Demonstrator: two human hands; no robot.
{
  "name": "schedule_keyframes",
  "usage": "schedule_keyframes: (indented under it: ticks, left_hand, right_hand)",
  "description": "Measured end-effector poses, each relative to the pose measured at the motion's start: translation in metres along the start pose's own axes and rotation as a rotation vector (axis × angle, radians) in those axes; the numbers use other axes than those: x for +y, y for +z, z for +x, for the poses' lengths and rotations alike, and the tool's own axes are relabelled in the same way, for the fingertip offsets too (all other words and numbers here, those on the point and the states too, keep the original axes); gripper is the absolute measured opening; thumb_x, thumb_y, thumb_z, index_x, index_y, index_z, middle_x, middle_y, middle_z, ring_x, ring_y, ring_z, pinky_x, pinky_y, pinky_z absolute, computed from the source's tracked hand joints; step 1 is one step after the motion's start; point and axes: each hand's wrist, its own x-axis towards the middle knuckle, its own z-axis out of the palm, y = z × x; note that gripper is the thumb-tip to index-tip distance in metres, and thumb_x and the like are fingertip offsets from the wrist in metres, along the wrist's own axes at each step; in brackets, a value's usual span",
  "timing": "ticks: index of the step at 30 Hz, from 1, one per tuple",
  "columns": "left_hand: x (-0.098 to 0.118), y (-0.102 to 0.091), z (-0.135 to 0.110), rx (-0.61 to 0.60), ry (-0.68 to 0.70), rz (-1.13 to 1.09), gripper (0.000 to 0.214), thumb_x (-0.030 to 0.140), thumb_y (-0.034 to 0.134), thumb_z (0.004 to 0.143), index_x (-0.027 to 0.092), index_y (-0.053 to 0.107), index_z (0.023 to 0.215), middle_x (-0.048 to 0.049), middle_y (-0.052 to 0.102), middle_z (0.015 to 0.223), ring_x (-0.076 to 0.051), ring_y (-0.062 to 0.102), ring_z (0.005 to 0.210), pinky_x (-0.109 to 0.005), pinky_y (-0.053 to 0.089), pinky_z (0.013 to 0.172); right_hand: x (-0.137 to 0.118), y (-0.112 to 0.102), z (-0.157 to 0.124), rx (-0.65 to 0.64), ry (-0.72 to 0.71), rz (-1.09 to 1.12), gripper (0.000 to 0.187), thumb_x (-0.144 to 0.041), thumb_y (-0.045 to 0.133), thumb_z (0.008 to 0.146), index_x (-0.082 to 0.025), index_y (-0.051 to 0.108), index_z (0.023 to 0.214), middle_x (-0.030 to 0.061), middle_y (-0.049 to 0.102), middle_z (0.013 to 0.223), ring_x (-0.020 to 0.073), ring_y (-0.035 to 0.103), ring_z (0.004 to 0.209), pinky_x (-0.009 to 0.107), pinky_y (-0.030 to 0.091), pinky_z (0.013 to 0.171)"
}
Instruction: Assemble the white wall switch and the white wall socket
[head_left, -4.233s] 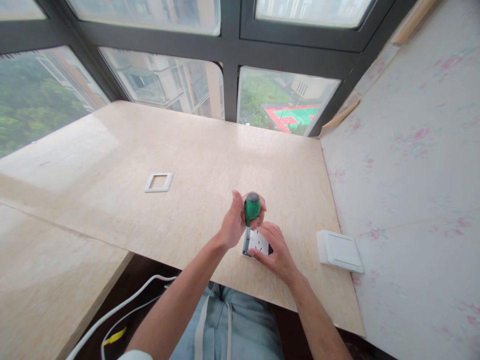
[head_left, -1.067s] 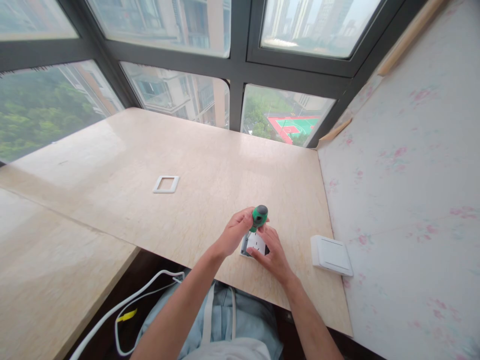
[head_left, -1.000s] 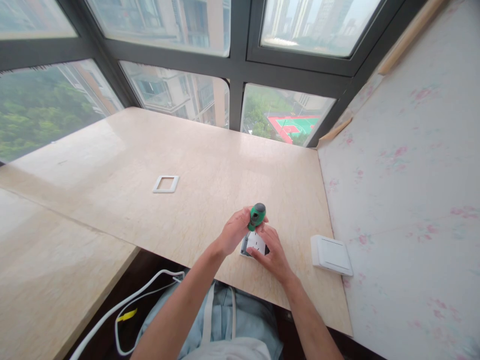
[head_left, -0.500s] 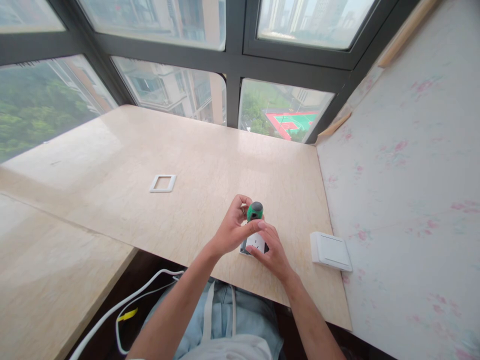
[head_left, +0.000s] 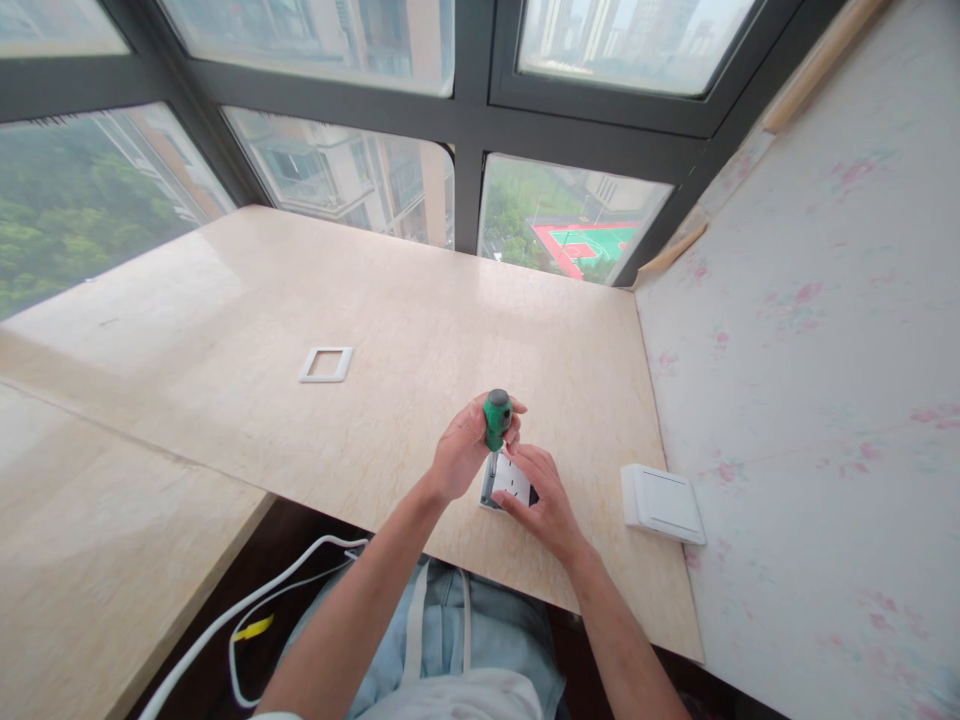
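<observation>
My left hand (head_left: 466, 447) is closed around a screwdriver (head_left: 497, 418) with a green and black handle. The screwdriver stands nearly upright, its shaft reaching down to the left side of a white wall socket (head_left: 513, 482). Whether the tip sits on a screw is too small to tell. My right hand (head_left: 541, 497) grips the socket from the right, thumb at the front edge and fingers at the back. A dark grey frame part shows at the socket's edges. Farther left, a white square cover frame (head_left: 326, 365) lies flat on the marble-look sill.
A white switch box (head_left: 664, 502) sits at the right, against the flowered wall (head_left: 795, 400). The sill (head_left: 420, 330) ends in an edge close to my body. White cables (head_left: 247, 590) with a yellow tag hang below at the left. Dark-framed windows stand behind.
My left hand has shifted its hold on the screwdriver, its thumb moving back from my right hand to the handle. The handle now stands slightly farther left. My right hand stays on the socket.
</observation>
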Motion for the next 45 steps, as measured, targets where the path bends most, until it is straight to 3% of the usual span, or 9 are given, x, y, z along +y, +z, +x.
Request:
schedule_keyframes:
  ticks: [4,8,14,23,28,32,35,39,45]
  left_hand:
    - [-0.009,0.004,-0.001,0.005,0.087,0.027,0.057,0.069,0.062,0.086,0.019,0.056,0.113,0.0010,0.058,0.070,-0.014,0.051,0.062,-0.029,0.042,0.064]
    - [-0.010,0.001,-0.005,0.007,0.140,0.089,0.042,0.044,0.080,0.082,0.024,0.049,0.102,0.0036,0.060,0.073,-0.011,0.052,0.063,-0.024,0.041,0.063]
    - [-0.004,-0.003,-0.002,-0.100,0.057,0.201,0.049,0.062,0.058,0.092,0.014,0.064,0.091,-0.0074,0.061,0.085,-0.016,0.056,0.075,-0.029,0.043,0.069]
    - [-0.010,0.006,0.005,-0.021,-0.025,0.010,0.046,0.061,0.061,0.091,0.015,0.066,0.099,-0.0018,0.058,0.064,-0.015,0.052,0.061,-0.028,0.037,0.060]
    - [-0.012,0.011,0.003,0.000,-0.072,0.038,0.056,0.067,0.048,0.094,0.015,0.060,0.078,0.0018,0.047,0.052,-0.012,0.040,0.050,-0.028,0.031,0.054]
    - [-0.016,0.009,0.002,-0.053,-0.036,0.036,0.063,0.077,0.039,0.092,0.018,0.054,0.080,0.0060,0.039,0.051,-0.009,0.030,0.046,-0.026,0.024,0.050]
    - [-0.018,0.006,0.000,-0.115,0.062,0.060,0.063,0.082,0.052,0.082,0.020,0.050,0.092,0.0087,0.039,0.056,-0.008,0.028,0.048,-0.024,0.025,0.051]
    - [-0.017,0.003,-0.003,-0.135,0.082,0.122,0.052,0.069,0.068,0.082,0.021,0.047,0.090,0.0074,0.044,0.060,-0.008,0.035,0.052,-0.023,0.029,0.055]
    - [-0.010,0.006,0.002,-0.099,-0.048,0.167,0.070,0.082,0.036,0.089,0.018,0.054,0.066,0.0003,0.045,0.056,-0.014,0.041,0.055,-0.030,0.034,0.056]
  right_hand:
    - [0.001,0.000,0.000,-0.003,-0.002,-0.005,0.051,-0.045,0.069,0.090,-0.027,0.057,0.136,0.0128,0.065,0.129,0.0318,0.056,0.124,0.055,0.048,0.104]
    - [-0.001,-0.001,0.000,-0.021,0.001,-0.003,0.054,-0.043,0.069,0.090,-0.028,0.053,0.139,0.0128,0.063,0.133,0.0315,0.055,0.126,0.055,0.047,0.105]
    - [-0.001,-0.001,0.001,-0.024,-0.010,-0.008,0.053,-0.043,0.068,0.091,-0.027,0.053,0.139,0.0131,0.063,0.133,0.0324,0.053,0.128,0.056,0.046,0.106]
    - [-0.006,-0.002,0.004,-0.020,0.013,0.001,0.042,-0.046,0.068,0.090,-0.026,0.060,0.126,0.0114,0.067,0.122,0.0313,0.058,0.120,0.053,0.047,0.103]
    - [-0.010,-0.005,0.008,-0.041,0.024,0.012,0.031,-0.049,0.064,0.092,-0.026,0.065,0.113,0.0097,0.069,0.115,0.0307,0.060,0.116,0.050,0.047,0.101]
    - [-0.010,-0.006,0.007,-0.057,0.011,0.000,0.036,-0.050,0.062,0.093,-0.027,0.065,0.120,0.0098,0.069,0.116,0.0311,0.058,0.119,0.051,0.046,0.103]
    - [-0.008,-0.006,0.006,-0.062,0.015,0.004,0.037,-0.050,0.062,0.093,-0.026,0.064,0.121,0.0104,0.069,0.120,0.0312,0.058,0.120,0.051,0.045,0.104]
    - [-0.008,-0.005,0.006,-0.057,0.015,0.009,0.035,-0.049,0.063,0.093,-0.025,0.064,0.118,0.0103,0.068,0.121,0.0310,0.057,0.121,0.051,0.044,0.104]
    - [-0.009,-0.005,0.006,-0.043,0.013,0.007,0.034,-0.050,0.063,0.093,-0.026,0.063,0.117,0.0103,0.069,0.115,0.0308,0.059,0.116,0.051,0.046,0.101]
